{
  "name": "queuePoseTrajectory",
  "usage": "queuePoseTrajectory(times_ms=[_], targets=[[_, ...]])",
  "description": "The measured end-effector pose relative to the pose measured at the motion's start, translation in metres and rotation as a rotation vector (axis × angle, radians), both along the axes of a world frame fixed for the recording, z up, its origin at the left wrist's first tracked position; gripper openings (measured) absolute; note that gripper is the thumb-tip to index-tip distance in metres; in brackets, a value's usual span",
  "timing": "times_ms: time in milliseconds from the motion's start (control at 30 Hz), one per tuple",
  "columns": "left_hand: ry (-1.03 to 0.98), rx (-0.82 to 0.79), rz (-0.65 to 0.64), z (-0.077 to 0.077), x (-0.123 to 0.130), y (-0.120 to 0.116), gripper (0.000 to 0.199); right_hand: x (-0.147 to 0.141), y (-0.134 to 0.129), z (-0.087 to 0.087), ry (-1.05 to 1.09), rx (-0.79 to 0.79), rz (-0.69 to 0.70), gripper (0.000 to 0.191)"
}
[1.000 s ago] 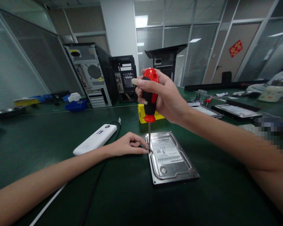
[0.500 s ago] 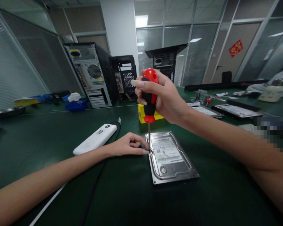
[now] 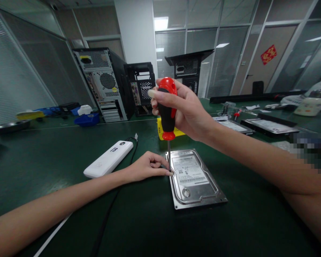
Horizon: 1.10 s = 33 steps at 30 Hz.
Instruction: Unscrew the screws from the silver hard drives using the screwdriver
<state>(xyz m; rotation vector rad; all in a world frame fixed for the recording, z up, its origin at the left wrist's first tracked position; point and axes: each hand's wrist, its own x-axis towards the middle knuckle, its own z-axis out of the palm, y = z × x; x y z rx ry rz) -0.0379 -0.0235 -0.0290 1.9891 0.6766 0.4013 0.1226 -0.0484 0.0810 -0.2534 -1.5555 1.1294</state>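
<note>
A silver hard drive [image 3: 188, 180] with a white label lies flat on the green table. My right hand [image 3: 186, 107] is wrapped round the red and black handle of a screwdriver [image 3: 168, 119], held upright. Its thin shaft points straight down, the tip at the drive's left edge. My left hand [image 3: 148, 167] rests on the table to the left of the drive. Its thumb and forefinger pinch together at the screwdriver's tip; whatever lies between the fingertips is too small to make out.
A white power bank [image 3: 109, 159] with a black cable lies to the left. Behind my right hand is a yellow box [image 3: 160, 129]. Computer cases [image 3: 104, 84] stand at the back. More hard drives [image 3: 270, 125] lie on the right, and a blue tray [image 3: 87, 120] is at the far left.
The screwdriver handle has tilted slightly left in my right hand, whose fingers have shifted round it. My left fingertips have edged slightly right, over the drive's edge at the tip.
</note>
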Motion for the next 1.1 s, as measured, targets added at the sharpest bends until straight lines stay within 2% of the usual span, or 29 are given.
queuePoseTrajectory(times_ms=[100,267,400,533,767,900,1100], targets=[[-0.008,0.009,0.001,-0.001,0.001,-0.001,0.036,0.000,-0.005,0.002,-0.001,-0.024,0.013,0.022],[-0.016,0.036,-0.009,0.000,0.000,-0.002,0.034,0.005,-0.012,0.008,-0.041,-0.079,0.220,0.019],[-0.020,0.073,-0.020,0.001,0.000,-0.001,0.033,0.006,-0.013,0.009,-0.037,-0.102,0.307,0.021],[-0.010,0.037,-0.028,0.002,-0.001,-0.001,0.033,0.002,-0.009,0.004,0.040,-0.068,0.267,0.014],[-0.006,-0.013,-0.053,0.004,0.000,0.001,0.032,0.001,-0.003,0.000,0.025,0.008,0.076,0.024],[0.013,-0.025,-0.114,0.006,-0.002,0.003,0.034,0.005,-0.006,0.004,-0.014,0.012,0.116,0.017],[0.027,0.053,-0.192,0.007,-0.006,0.005,0.036,0.004,-0.013,0.007,-0.050,-0.010,0.176,0.021]])
